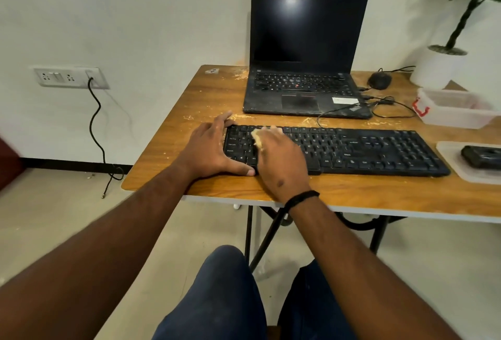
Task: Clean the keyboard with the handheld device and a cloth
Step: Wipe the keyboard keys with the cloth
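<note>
A black keyboard (360, 149) lies across the wooden table (189, 106) in front of me. My left hand (214, 147) holds its left end, fingers over the far corner and thumb along the front edge. My right hand (279, 155) presses a small pale yellow cloth (257, 139) onto the keys at the keyboard's left part; only a bit of the cloth shows beside my fingers. A dark handheld device (481, 156) lies on a white tray (447, 149) at the right edge of the table.
An open black laptop (303, 68) stands behind the keyboard, with a mouse (379, 80) and cables to its right. A clear lidded box (455, 111) and a white plant pot (433, 68) stand at the far right. Pale crumbs lie scattered on the tabletop.
</note>
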